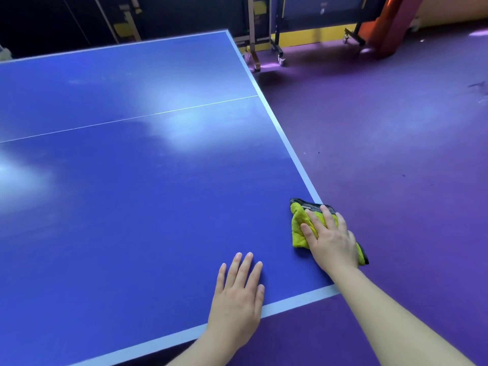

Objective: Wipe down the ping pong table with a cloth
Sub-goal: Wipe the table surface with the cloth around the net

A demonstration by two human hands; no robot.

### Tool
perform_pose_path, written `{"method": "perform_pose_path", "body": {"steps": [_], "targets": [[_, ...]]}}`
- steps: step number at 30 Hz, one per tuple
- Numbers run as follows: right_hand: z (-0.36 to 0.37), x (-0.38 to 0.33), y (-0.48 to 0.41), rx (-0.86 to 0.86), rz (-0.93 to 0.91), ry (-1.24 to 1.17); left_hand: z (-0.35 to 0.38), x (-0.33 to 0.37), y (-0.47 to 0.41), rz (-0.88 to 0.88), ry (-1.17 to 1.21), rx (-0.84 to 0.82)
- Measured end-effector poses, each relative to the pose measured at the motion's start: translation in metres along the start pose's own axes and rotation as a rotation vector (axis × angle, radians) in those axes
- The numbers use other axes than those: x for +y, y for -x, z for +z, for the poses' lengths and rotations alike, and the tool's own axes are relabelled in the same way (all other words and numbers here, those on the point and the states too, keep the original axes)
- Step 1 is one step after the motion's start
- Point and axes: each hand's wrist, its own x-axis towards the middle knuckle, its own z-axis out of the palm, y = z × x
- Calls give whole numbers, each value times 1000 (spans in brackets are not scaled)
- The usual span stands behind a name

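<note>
Yellow cloth (299,231) with a grey border is lying on the blue bench (132,207), at the right side near the near right corner. It is covering part of the white edge line (290,143), and its right end is overhanging the bench edge above the purple floor (396,154).

The right grip (331,241), a bare hand, is pressing flat on top of the cloth, fingers straight and spread apart, not curled around it. The left grip (237,294) is resting palm down on bare bench surface just beside the near edge line, fingers straight and slightly apart, holding nothing, and clear of the cloth.

A thin white centre line (132,118) is running across the bench. Folded tables on wheeled frames (280,52) are standing beyond the far corner.
</note>
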Motion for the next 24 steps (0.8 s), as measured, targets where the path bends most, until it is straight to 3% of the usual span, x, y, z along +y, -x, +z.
{"method": "perform_pose_path", "body": {"steps": [7,13,24], "targets": [[14,14,63,87,-9,49,-7,7,18,-32,49,-35],[30,-14,100,123,25,46,-5,-29,41,-62,88,-26],[83,-205,189,140,-132,15,-26,-181,137,-126,131,47]]}}
